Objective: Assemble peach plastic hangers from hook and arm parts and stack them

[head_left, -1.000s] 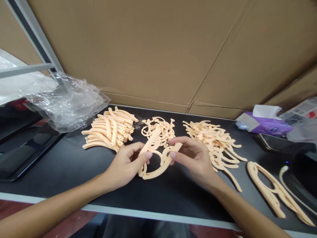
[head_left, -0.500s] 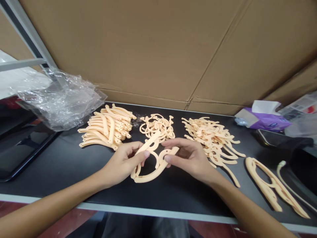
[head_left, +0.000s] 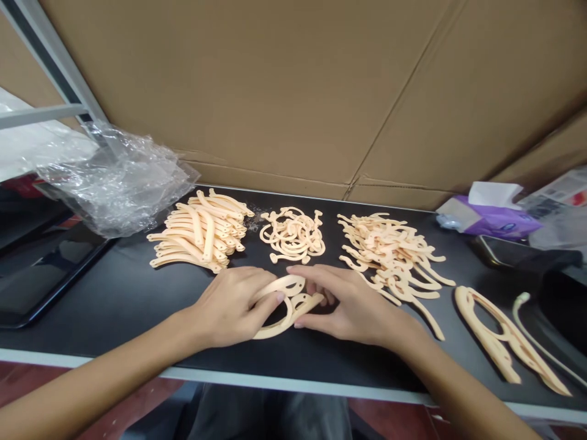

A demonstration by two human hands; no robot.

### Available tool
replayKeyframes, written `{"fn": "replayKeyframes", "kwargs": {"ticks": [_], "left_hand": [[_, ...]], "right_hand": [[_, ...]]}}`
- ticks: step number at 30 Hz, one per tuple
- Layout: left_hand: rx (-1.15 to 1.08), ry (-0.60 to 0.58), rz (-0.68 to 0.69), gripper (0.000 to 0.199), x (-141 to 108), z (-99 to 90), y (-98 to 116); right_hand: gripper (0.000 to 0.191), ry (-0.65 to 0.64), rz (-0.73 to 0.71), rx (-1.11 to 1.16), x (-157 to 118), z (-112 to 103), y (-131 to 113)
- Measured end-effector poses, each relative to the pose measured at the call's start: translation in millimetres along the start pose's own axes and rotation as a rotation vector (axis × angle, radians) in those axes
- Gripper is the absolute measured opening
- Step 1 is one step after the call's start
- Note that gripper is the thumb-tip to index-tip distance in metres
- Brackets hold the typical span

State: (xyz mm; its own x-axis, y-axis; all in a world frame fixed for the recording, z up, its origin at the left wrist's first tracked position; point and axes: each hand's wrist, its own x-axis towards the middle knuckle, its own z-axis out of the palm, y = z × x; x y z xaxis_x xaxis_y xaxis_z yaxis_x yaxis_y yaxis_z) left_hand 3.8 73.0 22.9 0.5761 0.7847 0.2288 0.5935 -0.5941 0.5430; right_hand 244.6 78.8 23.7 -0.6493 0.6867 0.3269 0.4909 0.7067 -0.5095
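Observation:
Between my two hands is a beige plastic folding hanger (head_left: 274,330), its curved arms and inner rings joined into a loop. My left hand (head_left: 233,304) grips its left side, thumb on top and fingers hidden behind. On the other side my right hand (head_left: 342,299) pinches the right arm between thumb and fingers. Just beyond my hands lies a small pile of curved ring-like parts (head_left: 293,235). Long arm pieces (head_left: 199,232) are heaped to the left, and hooked arm pieces (head_left: 394,250) to the right.
Two joined hanger arms (head_left: 509,336) and a thin cord (head_left: 541,342) lie at the right. Behind them are a phone (head_left: 499,252) and a purple tissue pack (head_left: 498,220). Clear plastic bags (head_left: 132,183) and a dark tray (head_left: 50,275) occupy the left. Cardboard (head_left: 275,91) walls the back.
The hanger has been tilted and turned in my hands, its left arm now lower and largely covered by my left hand. My right hand has shifted slightly left.

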Motion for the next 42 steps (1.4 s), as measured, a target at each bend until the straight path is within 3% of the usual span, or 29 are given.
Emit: {"fn": "replayKeyframes", "kwargs": {"ticks": [4, 7, 13, 18, 26, 31, 38, 42], "left_hand": [[0.163, 0.099, 0.072, 0.018, -1, 5.4, -5], [0.159, 0.139, 0.073, 0.017, -1, 7.8, -7], [0.119, 0.147, 0.061, 0.009, -1, 8.2, -11], [0.138, 0.178, 0.068, 0.016, 0, 8.0, -13], [-0.037, -0.033, 0.236, 0.020, -2, -2.1, -2], [0.024, -0.112, 0.282, 0.044, -6, -5.3, -5], [0.090, 0.004, 0.237, 0.023, -8, -0.4, -1], [0.084, -0.037, 0.180, 0.015, -5, -0.8, 1]], "right_hand": [[0.054, -0.032, -0.028, -0.327, -2, -1, -4], [0.048, -0.064, -0.011, -0.412, 0, -1, -8], [0.024, 0.036, -0.064, -0.345, -8, 5, -17], [0.023, 0.124, -0.064, -0.276, -38, 19, -28], [0.013, 0.195, 0.014, -0.244, -47, 26, -29], [0.032, 0.178, 0.035, -0.223, -46, 24, -30], [0.024, 0.277, -0.079, -0.118, -48, 20, -34], [0.017, 0.266, -0.113, -0.053, -48, 20, -33]]}}
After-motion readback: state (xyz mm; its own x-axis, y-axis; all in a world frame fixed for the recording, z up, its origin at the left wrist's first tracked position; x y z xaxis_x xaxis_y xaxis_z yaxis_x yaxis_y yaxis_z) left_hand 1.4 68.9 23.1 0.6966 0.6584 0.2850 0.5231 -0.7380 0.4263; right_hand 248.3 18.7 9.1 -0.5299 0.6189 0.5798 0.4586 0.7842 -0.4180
